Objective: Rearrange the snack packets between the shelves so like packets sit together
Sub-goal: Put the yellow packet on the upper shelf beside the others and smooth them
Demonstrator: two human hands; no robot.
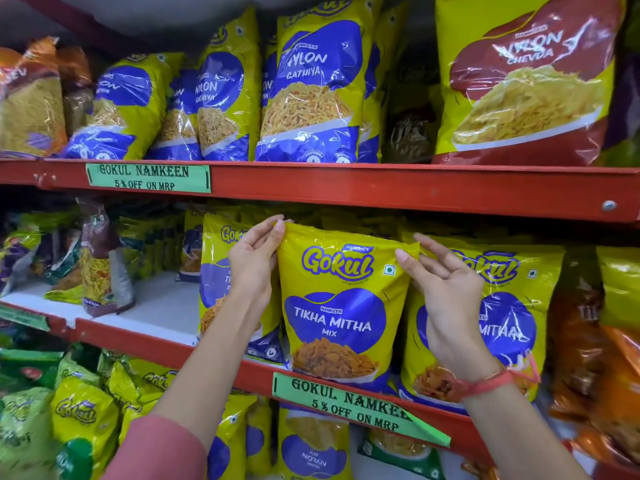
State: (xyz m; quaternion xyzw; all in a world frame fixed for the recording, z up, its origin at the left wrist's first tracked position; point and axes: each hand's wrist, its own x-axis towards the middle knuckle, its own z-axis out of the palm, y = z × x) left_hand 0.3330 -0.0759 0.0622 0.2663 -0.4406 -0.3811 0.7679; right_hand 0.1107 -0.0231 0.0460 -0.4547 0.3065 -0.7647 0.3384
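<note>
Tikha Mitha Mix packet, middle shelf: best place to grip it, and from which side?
Grip the flat top seam at both corners, coming from the front. The Tikha Mitha Mix packet stands upright, flanked closely by a similar packet on its right, so its sides are crowded. The left hand and right hand are already at those corners, fingers pinching the seam.

I see three shelves stacked. On the middle shelf (166, 344), the Tikha Mitha packet (337, 306) stands at centre, my left hand (254, 261) at its ten o'clock corner, my right hand (446, 289) at its two o'clock corner. A like packet (512, 306) stands at its three o'clock. Nylon Gathiya packets (311, 91) stand on the top shelf (346, 185) at twelve o'clock.
</note>
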